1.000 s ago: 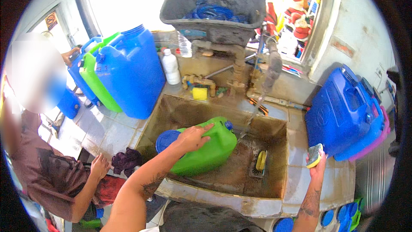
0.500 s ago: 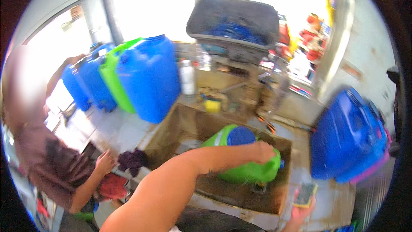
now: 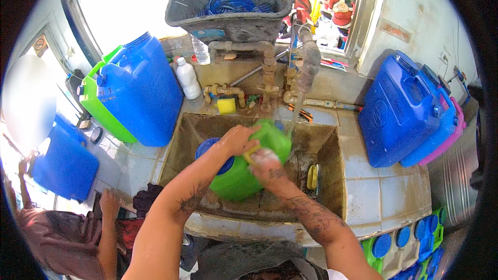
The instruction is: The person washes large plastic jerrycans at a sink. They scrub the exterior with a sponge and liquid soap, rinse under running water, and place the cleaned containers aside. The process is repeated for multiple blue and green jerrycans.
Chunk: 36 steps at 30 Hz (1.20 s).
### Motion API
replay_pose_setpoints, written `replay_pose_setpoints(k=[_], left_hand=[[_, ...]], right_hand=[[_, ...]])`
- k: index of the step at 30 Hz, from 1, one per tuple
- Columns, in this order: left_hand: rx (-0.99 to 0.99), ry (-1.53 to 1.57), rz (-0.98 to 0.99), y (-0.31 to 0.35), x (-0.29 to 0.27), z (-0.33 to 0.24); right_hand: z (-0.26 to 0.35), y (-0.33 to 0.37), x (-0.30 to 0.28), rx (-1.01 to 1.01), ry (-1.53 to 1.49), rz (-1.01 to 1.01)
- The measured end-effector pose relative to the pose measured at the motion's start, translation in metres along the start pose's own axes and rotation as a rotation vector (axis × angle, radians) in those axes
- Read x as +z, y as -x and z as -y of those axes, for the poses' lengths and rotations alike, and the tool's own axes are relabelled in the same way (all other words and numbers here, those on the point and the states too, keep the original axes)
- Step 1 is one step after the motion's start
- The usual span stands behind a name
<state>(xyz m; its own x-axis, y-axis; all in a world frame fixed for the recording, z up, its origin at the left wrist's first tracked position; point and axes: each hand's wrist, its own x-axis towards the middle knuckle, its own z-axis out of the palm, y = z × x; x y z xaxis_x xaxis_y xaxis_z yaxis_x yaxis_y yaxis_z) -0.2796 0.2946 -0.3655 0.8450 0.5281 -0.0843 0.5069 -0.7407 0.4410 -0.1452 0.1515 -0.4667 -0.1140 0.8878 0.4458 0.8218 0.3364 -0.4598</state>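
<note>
A green plastic water jug (image 3: 238, 180) with a blue cap lies tilted inside the tiled sink (image 3: 332, 186). My left hand (image 3: 239, 139) is closed on the jug's upper part near its far end. Pressed against the same jug, my right hand (image 3: 267, 165) looks wet or soapy and is closed on a sponge (image 3: 251, 154), whose yellow edge shows between my hands. From the pipe above, a thin stream of water comes down beside the jug. A yellow scrub brush (image 3: 312, 177) lies on the sink floor to the right.
Blue jugs (image 3: 140, 93) and a green one stand left; more blue jugs (image 3: 397, 114) and a pink one stand right. Behind the sink are a white bottle (image 3: 188, 79), a yellow sponge (image 3: 226, 106), pipes and a black bin (image 3: 228, 18). At left, a co-worker (image 3: 62, 238) is near a blue jug.
My right hand has brought the sponge from the counter's right side onto the jug. The jug has turned, its blue cap now to the left. The co-worker's blue jug has moved nearer.
</note>
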Motion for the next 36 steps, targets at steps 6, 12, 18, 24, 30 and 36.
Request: replay_pose_setpoints(k=[6, 12, 18, 24, 30, 36], left_hand=[[0.051, -0.066, -0.362, 0.044, 0.046, 0.026], [-0.069, -0.057, -0.278, 0.041, 0.023, 0.030], [-0.006, 0.009, -0.405, 0.040, 0.031, 0.036], [0.000, 0.015, -0.385, 0.048, 0.041, 0.029], [-0.178, 0.619, -0.801, 0.040, 0.020, 0.038], [-0.178, 0.688, -0.899, 0.040, 0.023, 0.044]], right_hand=[[0.034, -0.079, 0.003, 0.192, 0.028, 0.968], [0.038, -0.021, -0.007, -0.216, -0.002, 0.477], [0.024, -0.114, 0.024, 0.360, -0.088, 1.289], [0.022, -0.088, 0.035, 0.356, -0.179, 0.952], [0.027, -0.009, 0.002, -0.241, 0.049, 0.245], [0.032, -0.032, -0.050, -0.254, 0.164, 0.122]])
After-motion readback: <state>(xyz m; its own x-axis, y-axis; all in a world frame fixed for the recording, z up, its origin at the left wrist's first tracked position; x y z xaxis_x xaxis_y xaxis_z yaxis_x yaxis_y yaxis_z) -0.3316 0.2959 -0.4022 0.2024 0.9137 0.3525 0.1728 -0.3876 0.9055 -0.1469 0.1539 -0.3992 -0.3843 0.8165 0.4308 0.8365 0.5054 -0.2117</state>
